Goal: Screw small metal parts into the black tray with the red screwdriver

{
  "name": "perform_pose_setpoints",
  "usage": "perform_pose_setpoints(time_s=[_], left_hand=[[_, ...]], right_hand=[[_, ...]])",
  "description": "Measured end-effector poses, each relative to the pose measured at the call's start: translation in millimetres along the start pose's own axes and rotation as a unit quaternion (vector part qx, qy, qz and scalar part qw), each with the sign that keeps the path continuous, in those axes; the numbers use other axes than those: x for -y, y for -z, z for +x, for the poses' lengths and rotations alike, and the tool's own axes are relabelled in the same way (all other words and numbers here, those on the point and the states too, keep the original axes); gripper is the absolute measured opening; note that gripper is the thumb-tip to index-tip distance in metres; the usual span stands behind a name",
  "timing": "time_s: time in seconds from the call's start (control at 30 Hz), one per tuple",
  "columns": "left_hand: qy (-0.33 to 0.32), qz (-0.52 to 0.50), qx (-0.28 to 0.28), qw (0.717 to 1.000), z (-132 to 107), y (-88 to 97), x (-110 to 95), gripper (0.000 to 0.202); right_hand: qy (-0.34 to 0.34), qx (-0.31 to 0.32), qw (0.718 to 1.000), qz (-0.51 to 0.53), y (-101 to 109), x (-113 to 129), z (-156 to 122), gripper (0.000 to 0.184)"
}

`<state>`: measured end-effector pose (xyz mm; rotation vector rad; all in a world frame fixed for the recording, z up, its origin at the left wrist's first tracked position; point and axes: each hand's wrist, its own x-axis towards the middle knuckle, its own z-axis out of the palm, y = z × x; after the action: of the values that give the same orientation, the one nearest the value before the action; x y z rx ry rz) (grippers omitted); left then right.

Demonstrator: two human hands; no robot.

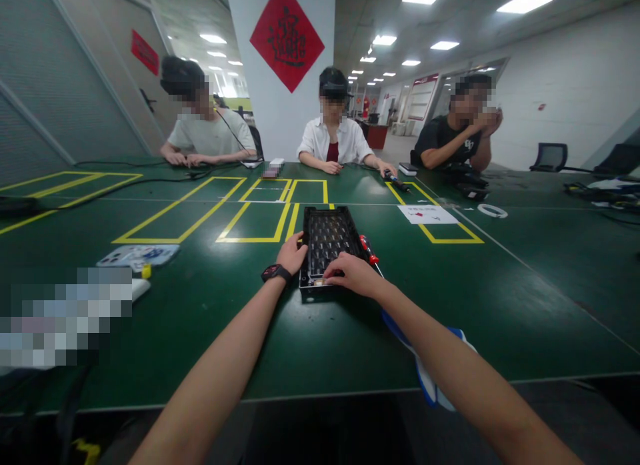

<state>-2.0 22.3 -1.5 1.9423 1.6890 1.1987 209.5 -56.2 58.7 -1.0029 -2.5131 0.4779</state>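
A black keyboard frame [327,238] with a grid of open switch holes lies on the green table [210,318] in front of me. My left hand [291,253] rests against its left edge, fingers curled on the rim, a dark watch on the wrist. My right hand [353,274] lies on the near end of the frame, fingers bent and pressing down on it. A red-handled screwdriver [369,249] lies along the frame's right side, just beyond my right hand.
Yellow tape outlines [250,218] mark boxes on the table. A phone-like device [137,255] lies at left, a white paper [427,213] and a tape roll [493,211] at right. A blue-white object [425,371] sits under my right forearm. Three people sit across.
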Motion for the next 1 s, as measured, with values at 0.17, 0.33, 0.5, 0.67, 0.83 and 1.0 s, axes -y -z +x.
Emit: perform_pose_setpoints(time_s=[0.17, 0.33, 0.5, 0.67, 0.83, 1.0], left_hand=[[0.002, -0.010, 0.010, 1.000, 0.1, -0.3, 0.5, 0.050], [0.003, -0.013, 0.008, 1.000, 0.3, -1.3, 2.0, 0.050], [0.003, -0.013, 0.009, 1.000, -0.1, 0.5, -0.5, 0.048], [0.000, -0.011, 0.037, 0.999, -0.5, 2.1, -2.5, 0.049], [-0.003, -0.012, 0.039, 0.999, 0.5, 1.1, -1.0, 0.050], [-0.011, -0.005, 0.028, 1.000, 0.1, 1.1, -2.2, 0.049]], right_hand=[[-0.003, -0.018, 0.999, 0.039, 0.6, 1.8, -0.1, 0.019], [-0.007, -0.018, 0.999, 0.043, -0.1, 2.5, -0.3, 0.020], [0.004, -0.023, 1.000, 0.019, -1.2, 2.6, 0.3, 0.021], [0.010, -0.019, 1.000, -0.015, -3.0, 1.3, 1.4, 0.022], [0.009, -0.011, 1.000, -0.003, -1.7, -1.6, 1.0, 0.021], [0.005, -0.014, 0.999, 0.044, 0.6, -1.7, 0.1, 0.019]])
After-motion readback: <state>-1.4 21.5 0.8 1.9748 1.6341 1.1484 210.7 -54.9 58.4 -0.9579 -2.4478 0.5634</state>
